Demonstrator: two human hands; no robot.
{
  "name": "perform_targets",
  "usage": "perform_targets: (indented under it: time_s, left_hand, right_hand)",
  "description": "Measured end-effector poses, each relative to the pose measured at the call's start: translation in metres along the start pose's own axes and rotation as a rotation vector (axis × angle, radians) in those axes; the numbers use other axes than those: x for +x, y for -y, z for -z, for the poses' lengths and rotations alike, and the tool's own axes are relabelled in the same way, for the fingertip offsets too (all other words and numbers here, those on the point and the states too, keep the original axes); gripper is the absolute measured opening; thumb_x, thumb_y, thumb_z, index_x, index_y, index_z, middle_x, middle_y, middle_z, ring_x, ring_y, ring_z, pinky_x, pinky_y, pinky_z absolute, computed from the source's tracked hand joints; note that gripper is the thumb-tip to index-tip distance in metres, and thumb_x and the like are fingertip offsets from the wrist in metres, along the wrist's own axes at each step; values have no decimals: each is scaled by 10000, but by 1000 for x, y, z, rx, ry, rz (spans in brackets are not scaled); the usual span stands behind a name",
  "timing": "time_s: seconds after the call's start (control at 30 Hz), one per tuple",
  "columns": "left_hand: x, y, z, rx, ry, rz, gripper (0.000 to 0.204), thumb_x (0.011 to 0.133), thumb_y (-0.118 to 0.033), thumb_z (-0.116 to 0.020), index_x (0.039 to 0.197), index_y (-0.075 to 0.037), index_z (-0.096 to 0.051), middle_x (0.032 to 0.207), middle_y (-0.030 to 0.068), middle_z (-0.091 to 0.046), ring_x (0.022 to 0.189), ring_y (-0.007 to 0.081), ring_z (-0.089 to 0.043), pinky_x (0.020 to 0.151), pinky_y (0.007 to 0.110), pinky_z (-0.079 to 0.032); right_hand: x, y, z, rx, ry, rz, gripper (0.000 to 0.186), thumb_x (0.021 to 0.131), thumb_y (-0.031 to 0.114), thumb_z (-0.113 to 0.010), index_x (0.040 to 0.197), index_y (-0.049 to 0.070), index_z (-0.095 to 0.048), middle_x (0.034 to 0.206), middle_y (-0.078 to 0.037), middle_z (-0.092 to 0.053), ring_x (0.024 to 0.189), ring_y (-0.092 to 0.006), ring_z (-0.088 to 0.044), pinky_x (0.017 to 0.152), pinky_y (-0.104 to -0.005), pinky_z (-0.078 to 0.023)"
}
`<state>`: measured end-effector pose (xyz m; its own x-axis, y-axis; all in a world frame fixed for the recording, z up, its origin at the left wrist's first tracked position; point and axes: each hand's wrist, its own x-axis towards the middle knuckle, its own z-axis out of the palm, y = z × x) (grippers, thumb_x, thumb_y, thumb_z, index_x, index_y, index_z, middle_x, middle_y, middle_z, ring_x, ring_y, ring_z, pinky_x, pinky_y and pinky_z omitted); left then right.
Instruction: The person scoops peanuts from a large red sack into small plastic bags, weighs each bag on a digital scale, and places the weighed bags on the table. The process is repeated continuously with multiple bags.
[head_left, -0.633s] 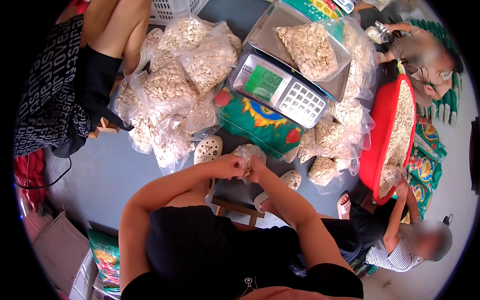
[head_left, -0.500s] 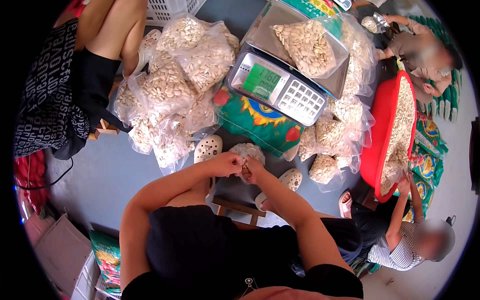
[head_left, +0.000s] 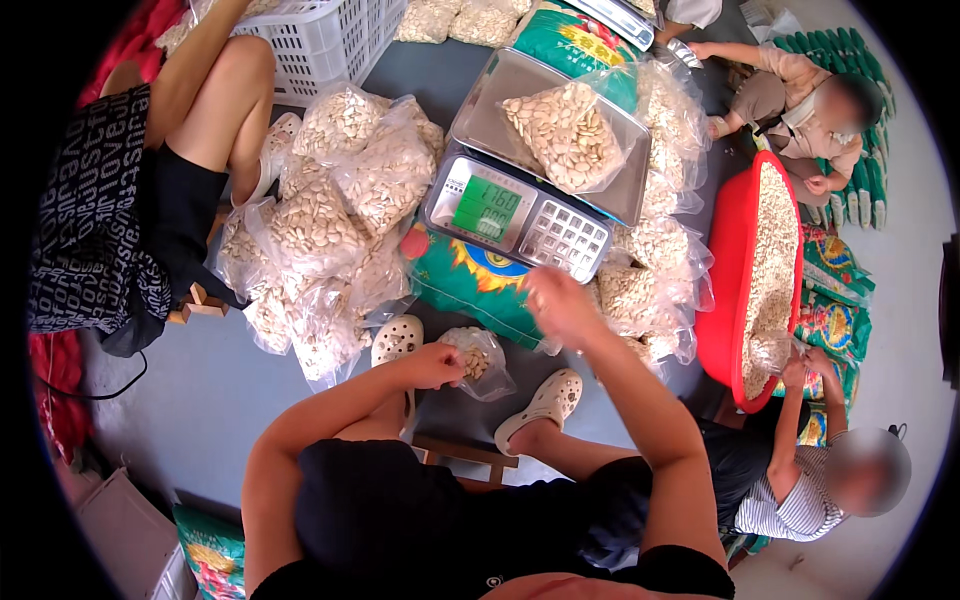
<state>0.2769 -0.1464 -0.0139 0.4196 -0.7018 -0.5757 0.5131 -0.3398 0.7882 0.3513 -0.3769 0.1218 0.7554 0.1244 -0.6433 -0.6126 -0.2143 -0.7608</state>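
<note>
My left hand [head_left: 438, 366] is closed beside a small clear plastic bag of pumpkin seeds [head_left: 478, 362], which lies open on the floor between my shoes. Whatever its curled fingers hold is hidden. My right hand [head_left: 560, 305] is raised over the near edge of the digital scale [head_left: 520, 222], its fingers smeared by motion. On the scale's metal pan rests a filled bag of pumpkin seeds [head_left: 567, 137]. A green printed sack [head_left: 475, 290] lies under the scale's near side.
Filled seed bags pile up left of the scale [head_left: 320, 220] and along its right side [head_left: 650, 290]. Beyond, a red tub [head_left: 725, 290] holds loose seeds, with two people working around it. Another person sits at left by a white crate [head_left: 320, 50].
My hands were together over the small bag; now they are apart. The right has moved up toward the scale, the left slightly left and down. The view has shifted.
</note>
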Motion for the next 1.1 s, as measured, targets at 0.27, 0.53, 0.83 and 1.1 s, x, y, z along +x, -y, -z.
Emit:
perform_targets:
  time_s: [0.27,0.53,0.83,1.1]
  left_hand:
    - [3,-15,-4,55,20,50,121,769,-169,-563,789,-52,-584,717,22,-622,526,95,-524,495,239,-426]
    - [-5,-5,3,-13,-1,39,125,776,-168,-563,783,-45,-589,709,27,-621,526,98,-532,491,243,-427]
    - [-5,-10,1,12,-12,22,151,757,-196,-578,726,-48,-575,675,20,-616,515,110,-543,490,258,-448]
    - [-1,-13,0,-14,1,43,149,763,-199,-577,733,-54,-564,678,22,-614,522,101,-532,496,254,-451]
  right_hand:
    - [39,187,72,-1196,-723,556,342,892,352,-505,1017,44,-588,870,-239,-635,856,-407,-604,749,-459,-479]
    - [7,193,58,-900,-759,799,289,933,298,-443,993,71,-611,738,-159,-634,698,-307,-624,664,-371,-481]
    - [-19,78,17,-91,0,291,350,951,323,-474,744,54,-561,586,29,-475,506,-40,-407,449,-209,-331]
    - [-26,12,-22,-77,230,-37,352,930,339,-509,724,57,-550,587,25,-484,510,-50,-428,456,-223,-341]
